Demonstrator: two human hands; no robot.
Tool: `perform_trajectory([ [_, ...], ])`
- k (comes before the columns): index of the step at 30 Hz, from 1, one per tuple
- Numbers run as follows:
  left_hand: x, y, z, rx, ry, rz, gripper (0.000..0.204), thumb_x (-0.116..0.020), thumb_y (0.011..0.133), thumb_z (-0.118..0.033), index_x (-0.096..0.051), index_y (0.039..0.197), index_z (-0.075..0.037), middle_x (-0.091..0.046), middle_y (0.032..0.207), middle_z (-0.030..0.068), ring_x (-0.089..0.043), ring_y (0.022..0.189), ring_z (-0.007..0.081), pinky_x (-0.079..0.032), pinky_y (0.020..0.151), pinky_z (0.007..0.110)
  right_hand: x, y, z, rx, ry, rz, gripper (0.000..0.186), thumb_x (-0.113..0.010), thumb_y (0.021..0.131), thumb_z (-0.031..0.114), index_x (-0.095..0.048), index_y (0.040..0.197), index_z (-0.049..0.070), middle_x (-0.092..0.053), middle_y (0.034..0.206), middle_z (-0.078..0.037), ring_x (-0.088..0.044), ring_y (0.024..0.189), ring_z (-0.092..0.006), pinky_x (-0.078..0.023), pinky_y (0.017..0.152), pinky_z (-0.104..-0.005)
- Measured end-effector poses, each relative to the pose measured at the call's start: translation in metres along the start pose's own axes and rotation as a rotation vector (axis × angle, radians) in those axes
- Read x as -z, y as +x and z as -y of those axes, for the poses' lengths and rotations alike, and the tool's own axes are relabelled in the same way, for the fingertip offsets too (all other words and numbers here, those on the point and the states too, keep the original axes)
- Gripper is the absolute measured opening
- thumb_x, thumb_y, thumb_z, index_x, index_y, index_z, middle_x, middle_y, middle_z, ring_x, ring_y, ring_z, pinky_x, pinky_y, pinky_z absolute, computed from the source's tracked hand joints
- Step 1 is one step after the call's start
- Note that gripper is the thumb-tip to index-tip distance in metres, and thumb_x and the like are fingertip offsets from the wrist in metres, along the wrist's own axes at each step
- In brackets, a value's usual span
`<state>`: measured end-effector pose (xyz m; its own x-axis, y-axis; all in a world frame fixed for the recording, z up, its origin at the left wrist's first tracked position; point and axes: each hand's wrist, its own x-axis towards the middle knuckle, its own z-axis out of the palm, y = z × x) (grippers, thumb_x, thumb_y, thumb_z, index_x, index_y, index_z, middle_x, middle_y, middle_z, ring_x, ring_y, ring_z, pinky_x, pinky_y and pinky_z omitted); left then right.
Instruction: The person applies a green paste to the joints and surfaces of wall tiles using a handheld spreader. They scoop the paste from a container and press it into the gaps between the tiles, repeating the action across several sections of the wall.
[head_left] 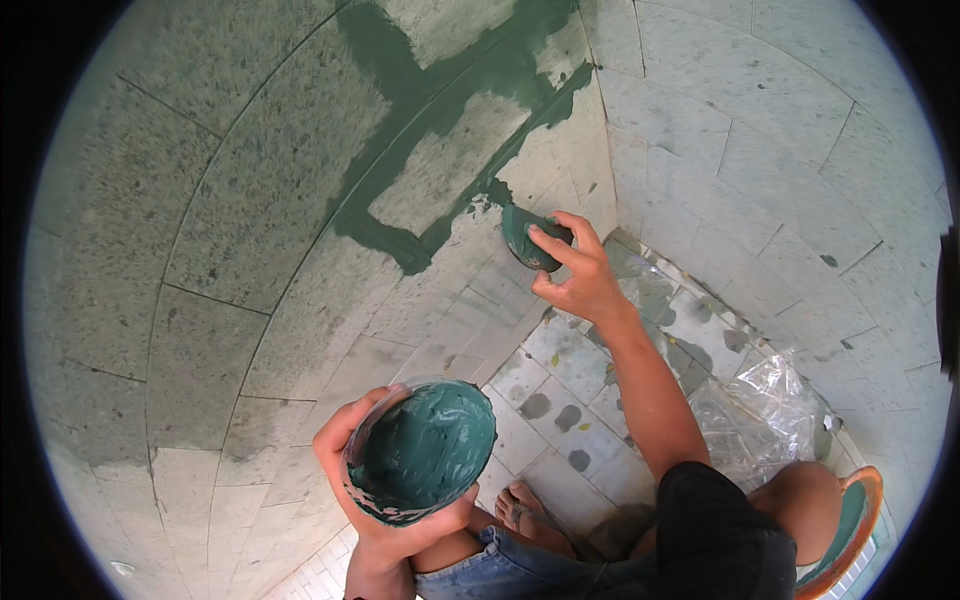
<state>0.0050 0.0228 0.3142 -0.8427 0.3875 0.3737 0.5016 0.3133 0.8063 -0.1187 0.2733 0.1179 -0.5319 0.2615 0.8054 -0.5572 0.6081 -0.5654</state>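
Observation:
My left hand (355, 430) grips a round clear plastic container (418, 450) holding thick teal-green paste, low in the view. My right hand (585, 275) is closed on a rounded flexible spreader (532, 238) coated in the same green, held at the edge of a green-smeared patch on the tiled wall (255, 180). The green paste (420, 110) lies in broad strokes along the tile joints, around bare pale sections. The container's underside and part of the spreader are hidden by my fingers.
A second pale tiled wall (770, 170) meets this one at a corner on the right. Below are a spotted tile floor (550, 420), my bare foot, crumpled clear plastic sheeting (760, 410) and an orange-rimmed container with green inside (865, 490) beside my knee.

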Motion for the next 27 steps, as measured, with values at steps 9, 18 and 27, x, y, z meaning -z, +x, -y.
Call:
perform_trajectory([
  [9,-0.006,0.001,-0.002,0.018,-0.002,-0.013,0.096,-0.087,0.053,-0.011,-0.031,0.131,-0.002,-0.045,0.125,0.0202,-0.052,0.116,0.0282,-0.046,0.099,0.040,0.014,0.038,0.030,0.111,-0.033,-0.082,0.058,-0.067,0.058,0.000,-0.066,0.116,0.007,-0.051,0.116,-0.022,-0.054,0.102,-0.0359,-0.051,0.082,-0.0404],
  [18,-0.007,0.003,-0.002,0.006,0.005,-0.003,0.094,-0.086,0.054,-0.011,-0.031,0.131,-0.003,-0.045,0.125,0.0202,-0.054,0.115,0.0285,-0.048,0.097,0.040,0.007,-0.011,-0.001,-0.018,-0.069,0.039,0.057,-0.068,0.059,0.001,-0.066,0.115,0.008,-0.049,0.116,-0.022,-0.054,0.102,-0.0364,-0.051,0.085,-0.0409],
  [27,-0.009,0.003,-0.002,0.028,-0.026,-0.004,0.095,-0.086,0.054,-0.011,-0.031,0.131,-0.003,-0.045,0.126,0.0202,-0.053,0.116,0.0286,-0.048,0.098,0.041,0.002,-0.020,0.001,-0.059,0.065,-0.113,0.061,-0.068,0.058,-0.001,-0.066,0.119,0.010,-0.048,0.119,-0.021,-0.054,0.105,-0.0365,-0.050,0.087,-0.0414],
])
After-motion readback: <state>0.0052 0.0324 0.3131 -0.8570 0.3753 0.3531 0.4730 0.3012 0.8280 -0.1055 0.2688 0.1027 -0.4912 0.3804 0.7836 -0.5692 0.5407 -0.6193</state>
